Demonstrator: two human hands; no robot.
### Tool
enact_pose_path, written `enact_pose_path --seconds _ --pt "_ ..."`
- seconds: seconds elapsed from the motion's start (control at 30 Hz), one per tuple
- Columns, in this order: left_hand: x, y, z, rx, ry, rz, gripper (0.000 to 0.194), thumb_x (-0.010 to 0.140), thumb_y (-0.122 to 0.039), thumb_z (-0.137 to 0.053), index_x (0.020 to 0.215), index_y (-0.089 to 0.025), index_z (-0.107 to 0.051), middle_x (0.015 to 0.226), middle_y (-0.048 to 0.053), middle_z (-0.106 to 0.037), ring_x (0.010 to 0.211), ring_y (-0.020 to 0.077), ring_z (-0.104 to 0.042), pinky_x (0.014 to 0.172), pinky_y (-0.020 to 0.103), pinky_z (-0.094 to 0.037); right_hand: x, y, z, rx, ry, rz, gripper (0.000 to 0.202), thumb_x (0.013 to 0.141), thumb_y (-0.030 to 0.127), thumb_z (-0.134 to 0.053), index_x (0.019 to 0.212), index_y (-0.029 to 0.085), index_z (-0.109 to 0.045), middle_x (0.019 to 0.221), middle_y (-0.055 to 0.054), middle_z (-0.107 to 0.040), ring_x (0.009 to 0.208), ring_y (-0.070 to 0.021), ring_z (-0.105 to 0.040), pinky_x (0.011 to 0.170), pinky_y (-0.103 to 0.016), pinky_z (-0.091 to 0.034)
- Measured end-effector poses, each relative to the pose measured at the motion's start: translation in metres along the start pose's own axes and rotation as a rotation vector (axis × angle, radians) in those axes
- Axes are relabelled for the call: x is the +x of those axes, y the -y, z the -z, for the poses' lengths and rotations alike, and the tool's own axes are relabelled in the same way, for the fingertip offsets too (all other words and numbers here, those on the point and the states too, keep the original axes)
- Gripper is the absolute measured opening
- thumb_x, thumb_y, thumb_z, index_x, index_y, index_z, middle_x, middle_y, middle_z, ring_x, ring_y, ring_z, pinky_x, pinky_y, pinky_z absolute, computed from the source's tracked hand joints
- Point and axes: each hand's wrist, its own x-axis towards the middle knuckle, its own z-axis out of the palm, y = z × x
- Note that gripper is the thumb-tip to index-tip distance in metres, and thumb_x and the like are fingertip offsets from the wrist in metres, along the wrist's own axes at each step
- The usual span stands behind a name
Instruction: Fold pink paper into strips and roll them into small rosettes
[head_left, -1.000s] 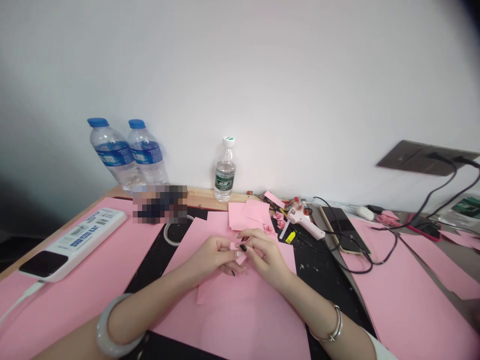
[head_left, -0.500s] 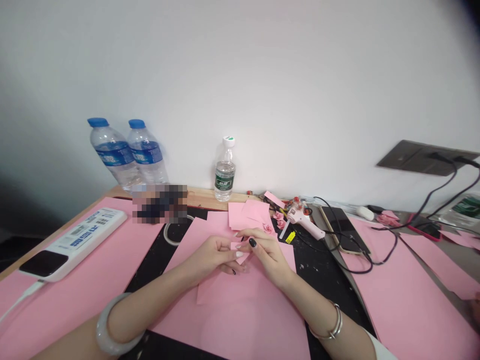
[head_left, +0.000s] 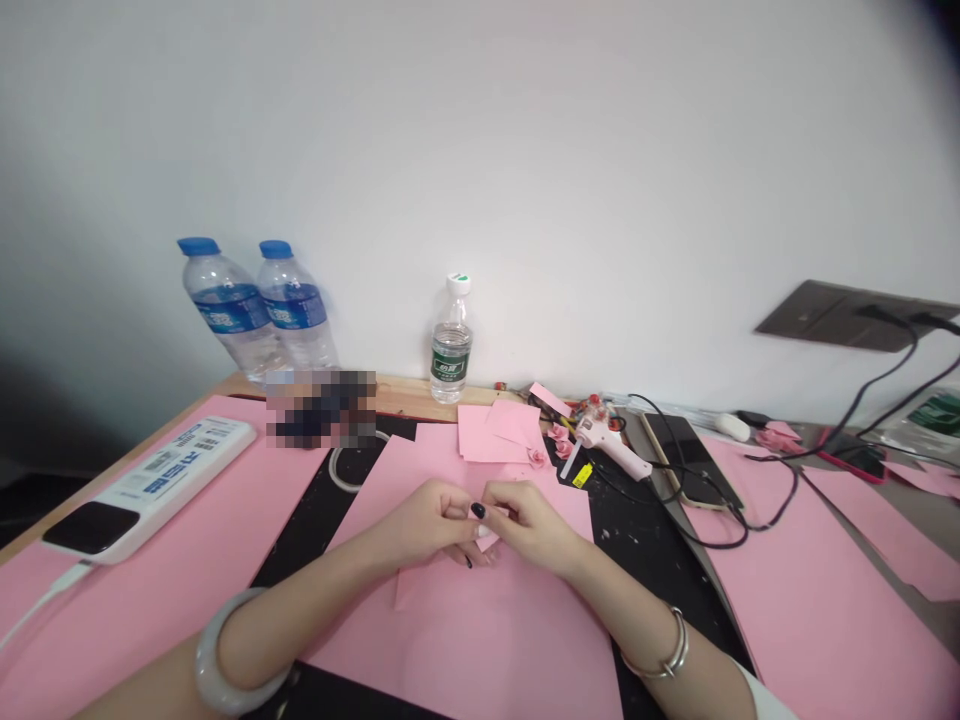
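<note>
A small piece of pink paper (head_left: 487, 541) is pinched between both hands, mostly covered by the fingers. My left hand (head_left: 439, 522) grips it from the left, with some fingers underneath. From the right, my right hand (head_left: 525, 522) closes on the same piece, its dark-nailed thumb on top. Beneath the hands lie large pink sheets (head_left: 480, 660). Just beyond them are square pink papers (head_left: 480, 437) and small folded paper roses (head_left: 537, 458).
A pink glue gun (head_left: 611, 448) and a phone (head_left: 694, 460) with black cables lie to the right. A small bottle (head_left: 451, 350) and two larger bottles (head_left: 296, 310) stand at the wall. On the left is a white device (head_left: 157, 485).
My right hand's fingers have curled in and drawn closer to my left hand. The small paper is now more covered by the fingers.
</note>
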Motion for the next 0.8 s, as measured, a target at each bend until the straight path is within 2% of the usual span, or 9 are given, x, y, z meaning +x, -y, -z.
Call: enact_pose_path --seconds 0.13,0.27,0.47,0.63,0.7,0.8 --pt "-0.001 -0.002 0.000 0.002 0.007 0.071 0.007 0.073 -0.020 -0.065 0.074 -0.013 -0.066 0.066 0.006 -0.075 0.072 0.0241 -0.074 0.063 0.030 -0.055 0.001 0.000 0.003 0.055 0.107 -0.014 0.038 0.090 0.034 -0.047 0.059 0.021 -0.032 0.054 0.007 -0.031 0.051 -0.0091 -0.030 0.047 -0.022 -0.022" --pt "-0.001 -0.001 0.000 0.010 0.016 0.083 0.004 0.072 -0.016 -0.063 0.071 -0.014 -0.066 0.062 0.004 -0.074 0.070 0.0237 -0.074 0.061 0.029 -0.054 0.000 0.004 0.003 0.112 0.126 -0.046 0.041 0.090 0.039 -0.049 0.058 0.020 -0.032 0.053 0.007 -0.029 0.050 -0.0083 -0.029 0.046 -0.022 -0.021" --pt "-0.001 -0.002 0.000 0.006 0.026 0.056 0.008 0.070 -0.021 -0.068 0.070 -0.013 -0.067 0.062 0.004 -0.073 0.068 0.0235 -0.073 0.060 0.029 -0.053 -0.001 0.005 0.001 0.061 0.081 -0.034 0.039 0.089 0.033 -0.050 0.056 0.020 -0.032 0.053 0.007 -0.030 0.049 -0.0081 -0.028 0.045 -0.022 -0.020" --pt "0.001 -0.004 0.001 -0.011 -0.064 0.012 0.017 0.067 -0.028 -0.075 0.065 -0.013 -0.066 0.062 0.006 -0.074 0.063 0.0213 -0.071 0.059 0.028 -0.052 0.001 -0.004 -0.003 0.214 0.031 -0.079 0.035 0.092 0.040 -0.043 0.063 0.021 -0.038 0.053 0.005 -0.043 0.048 -0.0110 -0.044 0.046 -0.022 -0.031" --pt "0.002 -0.005 0.003 -0.032 -0.090 -0.019 0.020 0.067 -0.030 -0.076 0.067 -0.013 -0.066 0.063 0.005 -0.074 0.063 0.0202 -0.071 0.060 0.028 -0.053 0.001 -0.006 -0.005 0.230 -0.016 -0.080 0.031 0.093 0.039 -0.043 0.067 0.021 -0.042 0.055 0.004 -0.047 0.049 -0.0121 -0.047 0.047 -0.023 -0.033" --pt "0.004 -0.005 0.005 -0.071 -0.112 -0.043 0.023 0.067 -0.033 -0.078 0.070 -0.013 -0.067 0.063 0.004 -0.073 0.064 0.0198 -0.071 0.063 0.028 -0.053 0.001 -0.008 -0.007 0.168 -0.156 -0.053 0.025 0.090 0.033 -0.049 0.068 0.020 -0.045 0.057 0.004 -0.049 0.049 -0.0117 -0.046 0.047 -0.023 -0.033"
